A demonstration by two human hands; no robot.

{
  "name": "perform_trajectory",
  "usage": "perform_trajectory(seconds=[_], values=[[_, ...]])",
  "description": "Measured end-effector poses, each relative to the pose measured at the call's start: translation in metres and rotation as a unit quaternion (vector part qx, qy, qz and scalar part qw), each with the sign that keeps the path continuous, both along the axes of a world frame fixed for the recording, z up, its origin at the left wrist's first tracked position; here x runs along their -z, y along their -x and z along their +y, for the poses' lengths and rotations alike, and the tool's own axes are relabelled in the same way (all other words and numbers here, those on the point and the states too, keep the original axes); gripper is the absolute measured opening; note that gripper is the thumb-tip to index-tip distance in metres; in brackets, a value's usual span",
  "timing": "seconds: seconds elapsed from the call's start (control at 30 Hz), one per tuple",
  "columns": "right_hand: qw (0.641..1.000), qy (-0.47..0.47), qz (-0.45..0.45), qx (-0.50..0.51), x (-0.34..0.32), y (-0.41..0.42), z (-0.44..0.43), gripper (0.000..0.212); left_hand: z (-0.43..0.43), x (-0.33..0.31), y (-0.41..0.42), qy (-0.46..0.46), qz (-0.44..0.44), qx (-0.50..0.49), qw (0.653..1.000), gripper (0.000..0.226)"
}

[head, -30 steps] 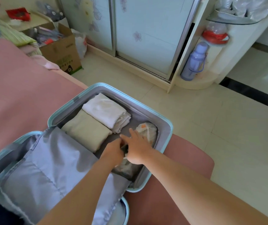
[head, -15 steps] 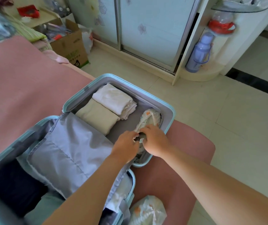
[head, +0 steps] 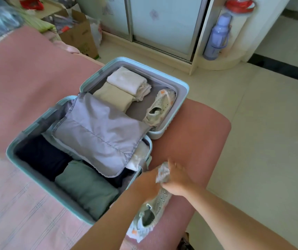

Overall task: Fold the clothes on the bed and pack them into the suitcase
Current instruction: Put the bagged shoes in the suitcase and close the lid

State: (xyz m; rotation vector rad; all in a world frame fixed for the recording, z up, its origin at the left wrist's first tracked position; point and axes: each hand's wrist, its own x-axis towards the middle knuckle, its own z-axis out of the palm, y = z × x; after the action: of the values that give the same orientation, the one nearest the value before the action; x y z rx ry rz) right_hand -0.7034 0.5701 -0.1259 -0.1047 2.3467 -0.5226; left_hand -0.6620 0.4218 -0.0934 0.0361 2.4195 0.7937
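Note:
An open mint suitcase (head: 184, 88) lies on the pink bed (head: 27, 78). Its far half holds a folded white garment (head: 128, 81), a folded beige garment (head: 114, 97) and a pale knit shoe (head: 160, 105). A grey divider flap (head: 99, 130) partly covers the near half, where a dark garment (head: 41, 157) and a folded green garment (head: 86, 188) lie. A second pale shoe (head: 152, 212) rests on the bed by the suitcase's right edge. My left hand (head: 147, 179) and my right hand (head: 178, 179) both grip its toe end; my left fingers are mostly hidden.
The bed's rounded corner (head: 207, 134) ends just right of the suitcase, with tiled floor (head: 243, 159) beyond. A cardboard box (head: 79, 37) stands by the bed at the back. A purple thermos (head: 216, 37) stands on a shelf next to the sliding wardrobe doors (head: 162, 24).
Both hands let go of the shoe inside the suitcase's far half, drew back toward me and took hold of the second shoe on the bed. The view tilted down.

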Motion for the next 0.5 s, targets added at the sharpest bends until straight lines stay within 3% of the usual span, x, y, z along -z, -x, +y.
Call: perform_trajectory(seconds=[0.13,0.2,0.33,0.4,0.5], values=[[0.996,-0.056,0.017,0.064,0.005,0.0,0.004,0.1,-0.004,0.022,-0.035,0.003,-0.028,-0.01,1.0,0.072],[0.997,-0.047,0.002,0.055,0.002,0.0,0.014,0.087,-0.004,0.025,-0.043,0.021,-0.02,-0.013,0.999,0.076],[0.997,0.06,-0.017,0.037,-0.019,-0.008,0.03,0.045,-0.001,0.018,-0.052,0.005,-0.029,-0.021,0.999,0.1],[0.996,0.092,-0.02,0.008,-0.039,-0.007,0.036,0.034,-0.001,0.005,-0.05,-0.021,-0.024,-0.024,0.999,0.095],[0.993,0.121,-0.01,0.001,-0.079,0.009,0.043,0.032,-0.003,-0.022,-0.036,-0.041,-0.007,-0.035,0.999,0.061]])
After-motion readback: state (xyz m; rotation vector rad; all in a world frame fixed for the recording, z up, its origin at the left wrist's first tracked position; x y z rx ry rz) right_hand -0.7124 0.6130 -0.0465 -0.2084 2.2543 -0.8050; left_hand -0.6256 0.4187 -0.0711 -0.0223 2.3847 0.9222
